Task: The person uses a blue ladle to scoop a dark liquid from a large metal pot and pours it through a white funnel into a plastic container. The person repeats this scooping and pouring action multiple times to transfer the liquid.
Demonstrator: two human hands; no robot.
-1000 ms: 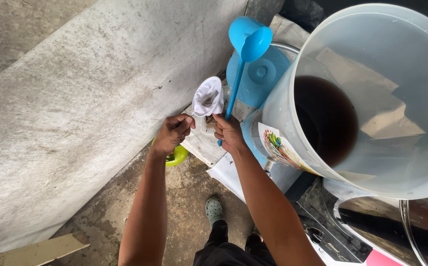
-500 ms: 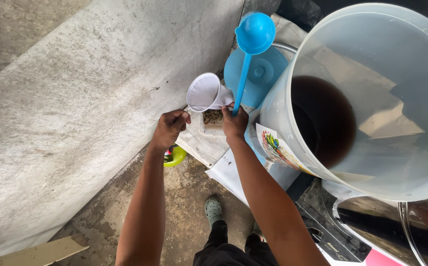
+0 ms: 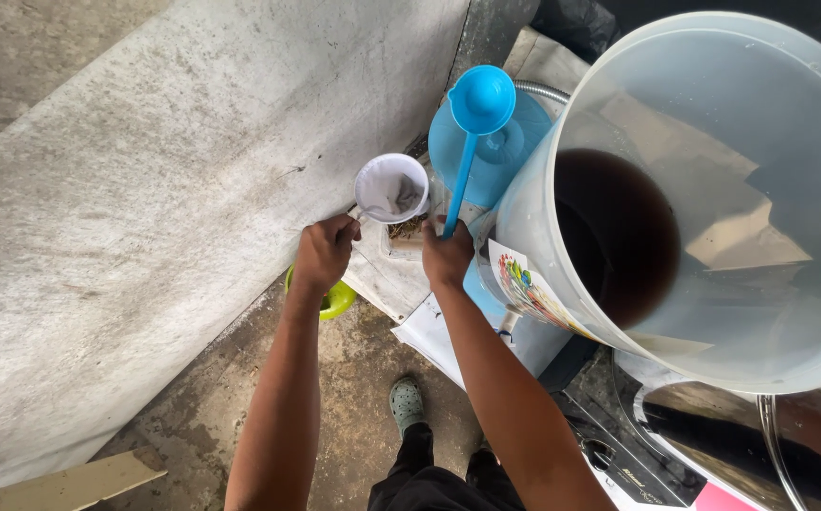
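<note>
My left hand (image 3: 323, 252) grips the handle of a white cloth strainer (image 3: 391, 187), held level with its round mouth facing up and a dark smear inside. My right hand (image 3: 447, 255) is closed on the handle of a blue plastic ladle (image 3: 480, 102), whose bowl is raised above a blue round lid (image 3: 496, 151). Both hands are held out in front of me, close to the concrete wall (image 3: 146, 189). A large translucent bucket (image 3: 713, 312) with dark brown liquid (image 3: 619, 232) stands just to the right of my right hand.
A green object (image 3: 339, 300) lies on the ground under my left wrist. White sheets (image 3: 448, 331) lie beneath the bucket. My shoe (image 3: 407, 403) stands on the wet concrete floor. A wooden board (image 3: 70, 483) lies at bottom left. A metal pot rim (image 3: 770, 445) shows at bottom right.
The strainer went from hanging limp to being held up with its mouth open and facing up. The ladle rose and shifted right over the blue lid.
</note>
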